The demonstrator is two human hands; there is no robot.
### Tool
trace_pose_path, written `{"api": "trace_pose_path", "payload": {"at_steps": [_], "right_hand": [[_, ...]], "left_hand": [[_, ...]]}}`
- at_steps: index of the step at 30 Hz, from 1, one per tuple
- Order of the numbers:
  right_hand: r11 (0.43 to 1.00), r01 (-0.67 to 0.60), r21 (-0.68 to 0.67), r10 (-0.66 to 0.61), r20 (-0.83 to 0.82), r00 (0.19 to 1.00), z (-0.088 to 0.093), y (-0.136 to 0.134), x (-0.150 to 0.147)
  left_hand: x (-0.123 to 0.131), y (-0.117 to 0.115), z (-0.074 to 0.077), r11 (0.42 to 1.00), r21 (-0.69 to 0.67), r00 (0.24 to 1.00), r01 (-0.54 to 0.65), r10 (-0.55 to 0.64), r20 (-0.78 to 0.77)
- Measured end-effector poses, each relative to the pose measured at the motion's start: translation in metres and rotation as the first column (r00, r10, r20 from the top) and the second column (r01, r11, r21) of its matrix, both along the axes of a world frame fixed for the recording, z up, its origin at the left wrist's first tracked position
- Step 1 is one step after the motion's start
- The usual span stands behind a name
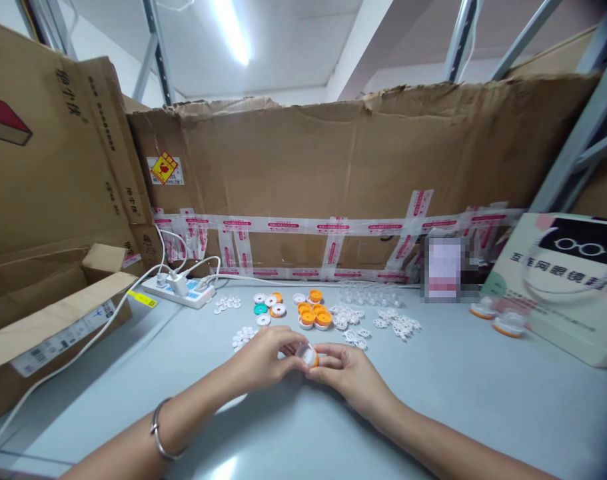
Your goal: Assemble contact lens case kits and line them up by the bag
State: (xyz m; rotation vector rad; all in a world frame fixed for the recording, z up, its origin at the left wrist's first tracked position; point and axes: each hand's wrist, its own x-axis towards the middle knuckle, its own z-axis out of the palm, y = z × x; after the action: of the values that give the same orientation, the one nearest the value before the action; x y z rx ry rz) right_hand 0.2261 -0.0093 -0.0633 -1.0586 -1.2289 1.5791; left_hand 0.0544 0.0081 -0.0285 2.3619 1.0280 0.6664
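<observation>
Two-handed pinch, fingertips curled nearly closed, on a white-and-orange cup [308,355] between left hand [269,357] and right hand [352,372], orange rim [316,359] toward the right.

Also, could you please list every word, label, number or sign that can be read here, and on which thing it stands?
"网眼镜" and "市": on the pale bag; its other print is uncertain.
"LM27", rest unclear: on the white label of the back carton.
Glass symbol: on the yellow-and-red sticker there.
Too small or blurred: the pink-and-white tape, the print on the left carton, the label on the open box, the yellow tag.
</observation>
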Motion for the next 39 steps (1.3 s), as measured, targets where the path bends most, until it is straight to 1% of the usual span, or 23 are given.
{"api": "trace_pose_path", "payload": {"at_steps": [2,4,8,10,13,16,20,22,23,24,25,27,28,30,32,35,39], "right_hand": [[1.0,-0.005,-0.006,0.005,-0.002,1.0,0.0,0.0,0.0],[0.998,-0.041,-0.036,0.04,-0.026,0.999,0.002,0.0,0.001],[0.984,-0.138,-0.111,0.122,-0.135,0.983,0.011,-0.002,0.005],[0.981,-0.159,-0.114,0.139,-0.161,0.977,0.016,-0.003,0.007],[0.98,-0.172,-0.098,0.155,-0.157,0.975,0.021,-0.004,0.009],[0.979,-0.19,-0.078,0.174,-0.18,0.968,0.021,-0.005,0.009],[0.967,-0.24,-0.088,0.215,-0.228,0.95,0.018,-0.003,0.007],[0.967,-0.24,-0.09,0.217,-0.21,0.953,0.017,-0.002,0.007],[0.971,-0.225,-0.084,0.206,-0.189,0.96,0.017,-0.002,0.007],[0.977,-0.201,-0.069,0.188,-0.162,0.969,0.017,-0.002,0.006],[0.984,-0.17,-0.043,0.163,-0.131,0.978,0.017,-0.002,0.005],[0.994,-0.107,0.025,0.109,-0.086,0.99,0.018,-0.003,0.003],[0.995,-0.077,0.058,0.082,-0.077,0.994,0.019,-0.004,0.002],[0.994,-0.024,0.104,0.033,-0.088,0.996,0.019,-0.007,-0.001],[0.992,0.011,0.123,0.002,-0.109,0.994,0.02,-0.008,-0.003],[0.988,0.034,0.151,-0.017,-0.107,0.994,0.02,-0.01,-0.002],[0.984,0.055,0.172,-0.04,-0.092,0.995,0.02,-0.01,0.0]], "left_hand": [[-0.001,0.001,0.0,1.0,0.019,1.0,0.008,-0.008,-0.012],[-0.002,0.002,0.0,1.0,0.02,1.0,-0.01,0.01,0.008],[-0.002,0.004,0.005,0.998,-0.045,0.994,-0.035,0.039,0.099],[-0.001,0.004,0.009,0.998,-0.048,0.992,-0.036,0.041,0.123],[-0.001,0.003,0.015,0.998,-0.052,0.988,-0.036,0.043,0.147],[0.0,0.002,0.016,0.992,-0.123,0.982,-0.034,0.056,0.181],[-0.002,0.004,0.012,0.965,-0.256,0.968,-0.06,0.119,0.221],[-0.003,0.005,0.011,0.954,-0.298,0.967,-0.042,0.114,0.227],[-0.005,0.006,0.01,0.956,-0.294,0.972,-0.021,0.088,0.219],[-0.006,0.006,0.01,0.965,-0.263,0.978,0.004,0.051,0.2],[-0.007,0.006,0.01,0.979,-0.204,0.986,0.027,0.008,0.169],[-0.009,0.006,0.011,0.998,-0.028,0.994,0.063,-0.06,0.096],[-0.009,0.006,0.01,0.995,0.066,0.994,0.08,-0.084,0.067],[-0.011,0.006,0.008,0.969,0.22,0.992,0.109,-0.121,0.041],[-0.011,0.007,0.005,0.936,0.325,0.986,0.138,-0.16,0.042],[-0.012,0.009,-0.001,0.882,0.442,0.976,0.163,-0.208,0.055],[-0.012,0.011,-0.007,0.827,0.542,0.975,0.147,-0.215,0.064]]}}
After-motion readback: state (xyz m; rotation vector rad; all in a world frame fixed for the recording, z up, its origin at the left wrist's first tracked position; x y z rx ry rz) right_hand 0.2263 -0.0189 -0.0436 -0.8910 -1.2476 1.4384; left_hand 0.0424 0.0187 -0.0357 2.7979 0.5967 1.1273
